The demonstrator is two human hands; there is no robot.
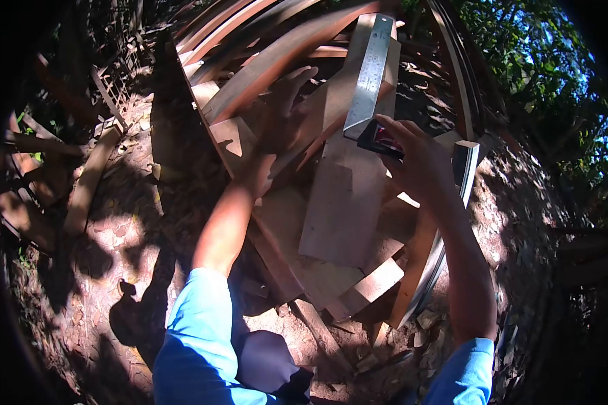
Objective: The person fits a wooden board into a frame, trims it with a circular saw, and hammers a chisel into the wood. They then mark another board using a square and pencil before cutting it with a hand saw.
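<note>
My right hand [415, 152] grips a try square [370, 77] by its dark stock, fingers closed round it. The square's metal blade lies along a wide flat wooden board [344, 202], pointing away toward the board's far end. The board rests on other timber and slants away from me. To the left, my left hand [284, 111] is in shadow with its fingers stretched out and nothing in them. It is beside the board, over the curved wooden pieces.
Curved wooden planks [270, 64] are stacked at the far side. An upright light-edged plank [452, 196] stands right of the board. Short offcuts [368, 290] lie nearer me. A loose plank [91, 179] is on the leaf-covered ground at left, and foliage [540, 74] grows at upper right.
</note>
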